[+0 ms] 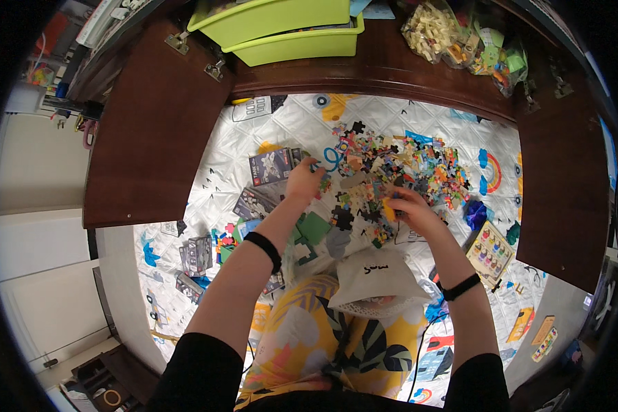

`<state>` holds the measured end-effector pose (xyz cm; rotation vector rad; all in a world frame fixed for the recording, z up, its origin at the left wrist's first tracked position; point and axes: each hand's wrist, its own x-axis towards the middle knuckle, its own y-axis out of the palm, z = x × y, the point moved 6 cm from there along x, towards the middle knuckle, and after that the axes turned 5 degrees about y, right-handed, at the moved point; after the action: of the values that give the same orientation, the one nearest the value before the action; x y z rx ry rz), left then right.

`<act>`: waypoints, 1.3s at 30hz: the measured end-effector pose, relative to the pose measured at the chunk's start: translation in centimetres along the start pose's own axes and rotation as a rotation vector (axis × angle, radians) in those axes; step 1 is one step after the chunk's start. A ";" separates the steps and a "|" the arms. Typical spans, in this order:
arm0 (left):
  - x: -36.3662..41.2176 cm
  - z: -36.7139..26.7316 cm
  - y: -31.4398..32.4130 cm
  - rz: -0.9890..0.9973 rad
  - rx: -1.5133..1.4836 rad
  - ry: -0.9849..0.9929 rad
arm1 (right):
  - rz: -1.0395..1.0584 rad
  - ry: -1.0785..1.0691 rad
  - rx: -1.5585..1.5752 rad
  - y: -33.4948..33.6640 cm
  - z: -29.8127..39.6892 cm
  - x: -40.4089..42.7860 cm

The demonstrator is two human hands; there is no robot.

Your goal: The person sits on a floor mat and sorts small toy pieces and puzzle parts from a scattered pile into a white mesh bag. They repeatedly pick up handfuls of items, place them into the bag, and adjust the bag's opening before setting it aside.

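Note:
My right hand [414, 208] pinches a small yellow piece [389, 209] at the near side of a loose pile of jigsaw puzzle pieces [391, 165]. My left hand [304, 183] is at the pile's left edge, beside a small box with a printed model picture [271, 167]. Its fingers are curled, and whether they hold anything is unclear. A white drawstring-style pouch [373, 280] bearing handwriting lies at my lap, its mouth towards me. Between my forearms are flat green pieces [314, 228] and a grey piece [338, 242].
A patterned quilted mat [211, 170] lies between two open brown cabinet doors [149, 139] [559, 201]. Green plastic bins [293, 46] and bags of small parts [430, 31] stand in the cabinet. More small boxes [195, 255] lie left, a picture board [491, 253] right.

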<state>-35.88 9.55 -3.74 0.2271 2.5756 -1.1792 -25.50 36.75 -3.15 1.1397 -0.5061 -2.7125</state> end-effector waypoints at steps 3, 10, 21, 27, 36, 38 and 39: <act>1.3 -0.9 1.0 0.018 0.569 0.184 | 0.166 -0.040 0.174 0.4 0.7 -1.4; 6.2 -0.8 4.0 0.098 1.155 0.191 | 0.249 -0.097 0.249 1.3 1.2 -3.2; 6.0 -3.0 3.0 0.285 0.988 0.166 | -0.018 -0.056 0.288 -1.6 3.4 -3.1; -3.3 -9.4 1.9 0.514 -0.705 -0.284 | -0.191 -0.032 0.583 0.3 7.5 -7.6; -15.8 -27.1 -2.7 0.544 -1.739 -0.596 | -0.483 -0.783 -0.398 10.9 21.1 -19.5; -16.9 -30.7 -4.8 0.585 -1.899 -0.603 | -0.482 -1.013 -0.626 13.4 25.0 -22.0; -17.3 -32.4 -6.0 0.617 -1.970 -0.588 | -0.476 -1.112 -0.730 14.8 26.6 -23.4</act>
<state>-27.70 29.89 26.35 0.1109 1.7336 1.3467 -28.02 35.88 35.12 -0.5446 0.7332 -3.2094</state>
